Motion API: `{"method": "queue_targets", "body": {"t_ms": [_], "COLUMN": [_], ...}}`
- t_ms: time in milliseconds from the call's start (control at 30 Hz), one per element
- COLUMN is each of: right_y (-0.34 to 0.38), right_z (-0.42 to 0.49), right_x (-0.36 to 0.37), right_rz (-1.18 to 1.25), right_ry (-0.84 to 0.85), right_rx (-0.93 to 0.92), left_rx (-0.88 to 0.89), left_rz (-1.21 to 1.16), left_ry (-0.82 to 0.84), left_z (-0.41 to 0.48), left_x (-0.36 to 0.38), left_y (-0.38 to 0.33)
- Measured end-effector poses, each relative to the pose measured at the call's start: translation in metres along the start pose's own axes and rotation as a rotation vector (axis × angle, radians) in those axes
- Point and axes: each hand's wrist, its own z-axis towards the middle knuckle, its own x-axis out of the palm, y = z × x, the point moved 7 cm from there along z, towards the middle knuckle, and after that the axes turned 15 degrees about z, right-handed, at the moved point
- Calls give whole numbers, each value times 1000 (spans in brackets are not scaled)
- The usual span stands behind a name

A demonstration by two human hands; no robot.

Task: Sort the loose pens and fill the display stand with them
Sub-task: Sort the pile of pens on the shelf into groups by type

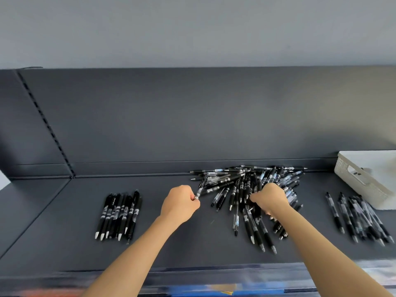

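The left hand is clenched, thumb and curled fingers pinching the near end of a single pen, which slants up and away from the knuckles toward the heap. Just to the right of that hand, touching the pen's far end, lies the loose pile of pens, black and clear-barrelled, crossed over one another at every angle. The right hand sits on the pile's near right part with its fingers curled down among the barrels (the pens under the palm are blurred, so I cannot tell whether it grips any or only rests there). Well to the left of the left hand, a sorted row of black pens lies side by side, tips pointing toward the person. Well to the right of the right hand, a second group of pens lies roughly parallel, tips also toward the person, more loosely spread. Beyond that group, farther right, stands a white woven basket with a handle slot in its side. Everything rests on a dark grey shelf, and a dark back panel rises beyond both hands.
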Motion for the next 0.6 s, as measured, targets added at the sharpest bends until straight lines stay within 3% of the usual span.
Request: {"method": "queue_targets", "body": {"t_ms": [100, 233, 433, 600], "right_y": [31, 70, 97, 118], "right_z": [-6, -27, -69, -94], "right_x": [0, 49, 169, 243], "right_rz": [159, 420, 362, 284], "right_ry": [-45, 192, 510, 638], "right_rx": [-117, -83, -17, -15], "left_rx": [-17, -89, -254, -365], "left_rz": [-9, -15, 59, 100], "left_ry": [-31, -83, -142, -129], "left_z": [-1, -10, -37, -54], "left_x": [-10, -32, -60, -78], "left_y": [8, 34, 115, 173]}}
